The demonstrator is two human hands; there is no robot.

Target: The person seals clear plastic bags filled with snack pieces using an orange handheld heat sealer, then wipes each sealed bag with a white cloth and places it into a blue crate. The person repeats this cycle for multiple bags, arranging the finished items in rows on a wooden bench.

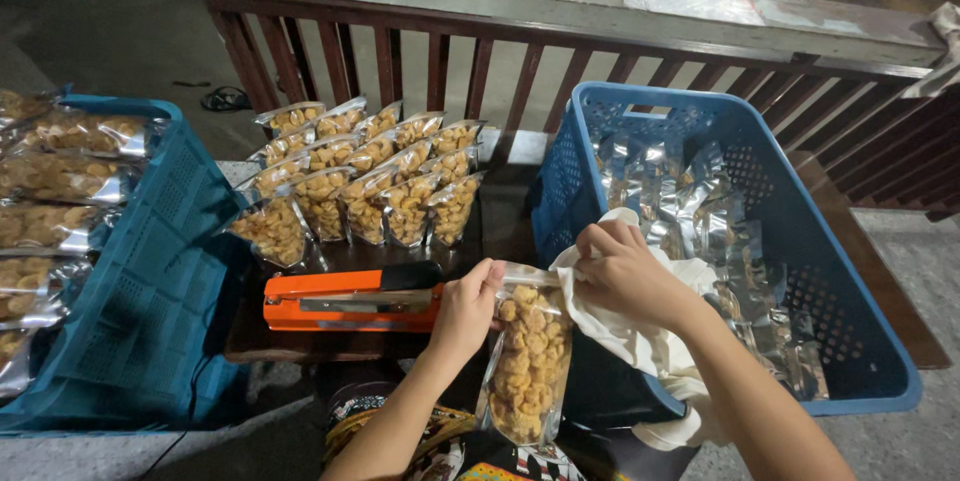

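Biggest thing here is the blue basket [860, 271] on the right, with a heap of empty silvery pouches [700, 211] lying in it. On the left sits a teal crate [150, 291] with filled snack bags [60, 176] stacked along its left side. Between the two is a dark bench [500, 216], and at its far part stand rows of filled pouches [365, 171], upright and packed close together. Just near of those rows lies an orange heat sealer [350, 301].

Nearest the camera, a clear-fronted pouch of fried snacks [528, 356] hangs between both hands. The left hand [465, 311] has its grip closed on the pouch's top left corner, right beside the sealer's end. The right hand [625, 271] is pinched shut on a white cloth [640, 341], pressing it against the pouch's top edge, in front of the basket's near wall.
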